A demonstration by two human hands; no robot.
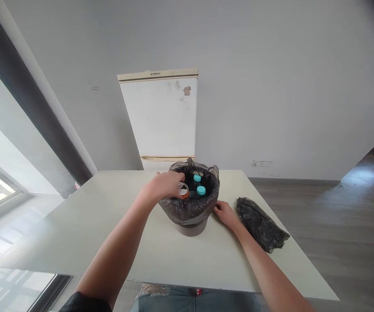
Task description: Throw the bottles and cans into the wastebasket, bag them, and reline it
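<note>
Pinching an orange metal can with a silver top (pixel 185 194), that's the left hand (pixel 164 185), thumb on the near side, fingers over the far side, right at the mouth of a round greyish-brown bin (pixel 191 230) dressed in a thin black plastic liner (pixel 187 213). And check the tally: two bottles with round teal caps (pixel 201 190) are already inside the bin, just beside the can, their bodies mostly hidden. The can is within the bin's rim but not let go; whatever lies deeper is out of sight. Now the pose: left forearm slanting in, wrist over the bin's edge, palm down. To the bin's right, the right hand (pixel 225 214) sits low by the pale table (pixel 161 258), fingers curled towards the bin; gripping the liner or not, can't tell. Farther right of the bin, a crumpled black plastic bag (pixel 261 224).
</note>
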